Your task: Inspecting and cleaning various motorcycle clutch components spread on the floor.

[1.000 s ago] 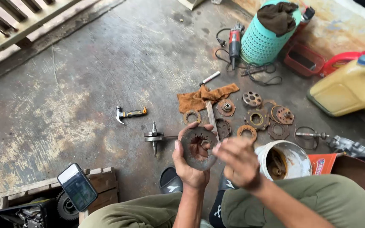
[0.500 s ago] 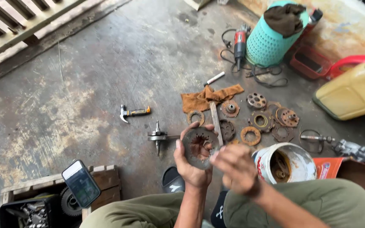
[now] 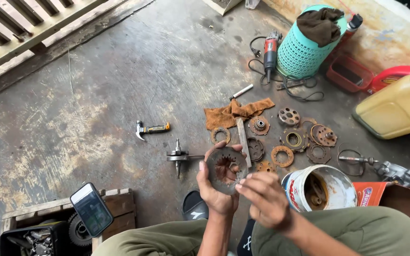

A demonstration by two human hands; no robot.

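Worn toothed metal clutch plate [image 3: 225, 169], round and dark, held over a stained concrete floor [image 3: 96, 95].

Largest first: a yellow plastic jerrycan [image 3: 397, 106] lies at 2 o'clock from the plate; a teal perforated plastic basket [image 3: 302, 54] with a brown rag [image 3: 321, 23] on top sits at 1 o'clock. A white paint bucket [image 3: 321, 189] with rusty contents stands at 3 o'clock, just beside the hands. A black smartphone [image 3: 91, 209] leans on a wooden crate at 8 o'clock. Rusty round clutch discs [image 3: 293, 140] are spread at 2 o'clock, near an orange cloth [image 3: 228, 114]. A grey crankshaft [image 3: 180, 156] lies at 9 o'clock; a small claw hammer [image 3: 151, 129] at 10 o'clock. The left hand [image 3: 217, 194] is curled around the plate's rim, gripping it from below. The right hand [image 3: 264, 199] is half closed, fingertips [image 3: 241, 182] touching the plate's lower right edge.
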